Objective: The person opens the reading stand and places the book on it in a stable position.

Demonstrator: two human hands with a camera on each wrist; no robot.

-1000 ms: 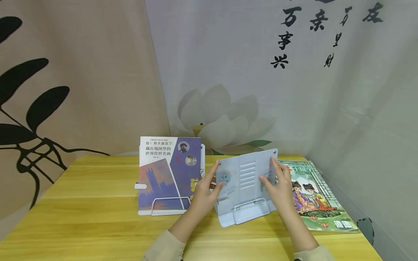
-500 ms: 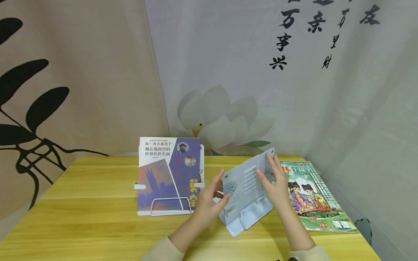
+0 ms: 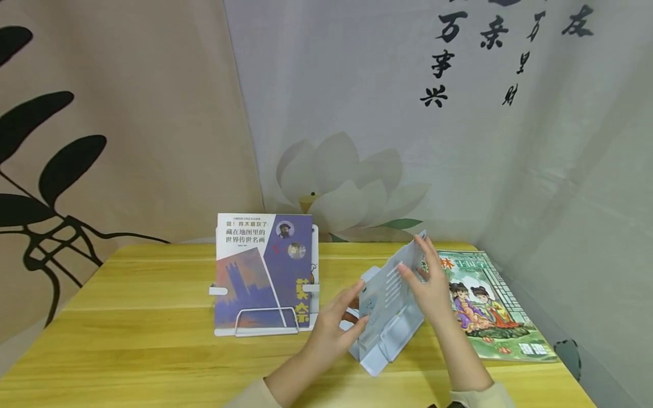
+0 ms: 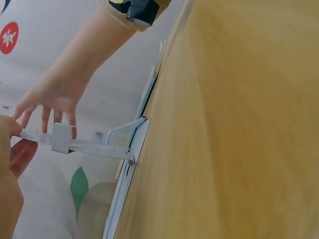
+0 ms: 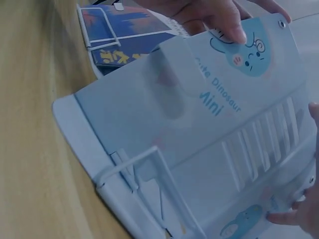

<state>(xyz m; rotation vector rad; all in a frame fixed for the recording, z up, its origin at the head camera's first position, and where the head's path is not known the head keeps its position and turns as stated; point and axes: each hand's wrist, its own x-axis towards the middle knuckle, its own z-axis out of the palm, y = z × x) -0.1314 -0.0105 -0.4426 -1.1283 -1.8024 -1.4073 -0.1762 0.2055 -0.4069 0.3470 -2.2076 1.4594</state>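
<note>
A pale blue metal book stand (image 3: 393,300) with slots and a wire page holder stands tilted on the table, turned toward the left. My left hand (image 3: 334,326) pinches its left edge between thumb and fingers. At the upper right edge my right hand (image 3: 431,283) grips the panel, thumb on the front face. The right wrist view shows the stand's panel (image 5: 134,109) up close, with dinosaur print and the lettering "Cute Dinosaur Mini". In the left wrist view the stand's plate (image 4: 94,148) appears edge-on, its base on the wood.
Left of the hands, a purple and white book (image 3: 262,272) leans on another white stand (image 3: 315,249). A green illustrated magazine (image 3: 497,317) lies flat at the right, close to my right forearm. Behind the wooden table (image 3: 127,340) hangs a printed curtain (image 3: 347,85).
Both hands have turned the blue book stand so its face angles further left. Its left edge has come nearer, and my left hand has moved right and down with it.
</note>
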